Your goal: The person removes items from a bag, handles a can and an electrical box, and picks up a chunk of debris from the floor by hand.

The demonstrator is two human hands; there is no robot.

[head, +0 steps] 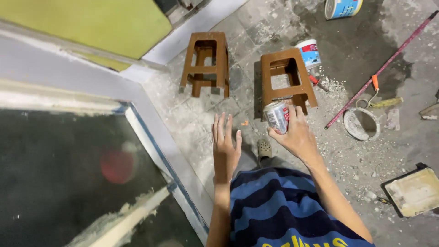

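gripping one can (276, 117) in right hand (296, 133) | left hand (225, 147) spread, empty | two brown stools (205, 61)

A grey, dust-strewn concrete floor (366, 155) carries two brown plastic stools (205, 61) (287, 80), set near each other, with a white paint tub banded in blue and red (309, 52) just behind the right one. To the right lie a long red pole (382, 68), an orange-handled paint roller (382, 98) and a round white lid (361, 123) among plaster crumbs. A black paint tray with a pale inside (414, 191) lies at the floor's right edge, and a larger blue-and-white paint bucket (343, 8) sits at the top.
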